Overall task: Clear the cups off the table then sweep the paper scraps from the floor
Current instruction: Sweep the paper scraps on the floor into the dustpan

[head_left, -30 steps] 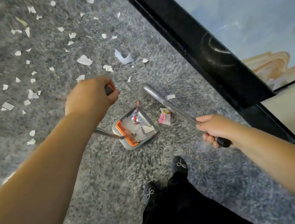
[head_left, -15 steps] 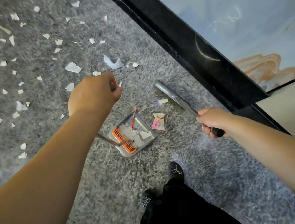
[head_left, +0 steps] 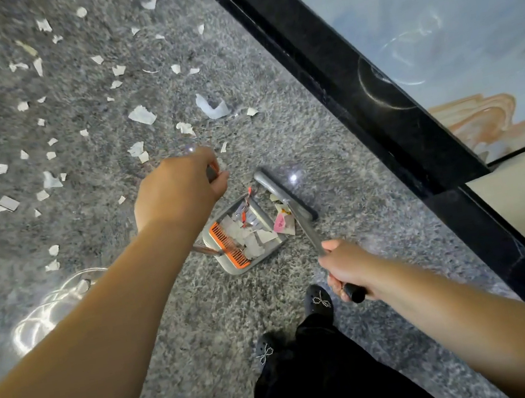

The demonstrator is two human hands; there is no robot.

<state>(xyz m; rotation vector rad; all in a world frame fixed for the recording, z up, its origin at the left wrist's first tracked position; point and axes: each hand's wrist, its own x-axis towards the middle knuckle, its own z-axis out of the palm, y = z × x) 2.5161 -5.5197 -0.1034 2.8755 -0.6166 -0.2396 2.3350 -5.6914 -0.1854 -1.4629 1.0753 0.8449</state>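
Paper scraps (head_left: 140, 115) lie all over the gray floor (head_left: 51, 234). Most of them sit far out, up and to the left of the person, well past both hands. None can be seen close to the feet.

On the right runs the long black edge of a table (head_left: 377, 103). It slants from the top down to the lower right corner. No cups show on the part of the table in view.

The dustpan (head_left: 243, 236) rests on the floor in front of the feet, between the two hands. Its open side faces up and to the right, toward the broom head. Some scraps are already inside it, and an orange comb (head_left: 228, 244) sits along its back wall.

The broom (head_left: 283, 195) is just to the right of the dustpan. Its head lies as a long bar, slanting from upper left to lower right, right by the open side of the pan. A pink and white wrapper (head_left: 281, 225) lies between the broom head and the pan.

The left hand (head_left: 179, 188) is curled tight around the top of the dustpan's long handle. The right hand (head_left: 347, 269) is wrapped around the broom's black grip.

The left hand is nearer to the big spread of scraps. The broom likely has to reach out up and left, then pull back toward the pan. The pan's mouth points away from that spread, so it may need turning first.
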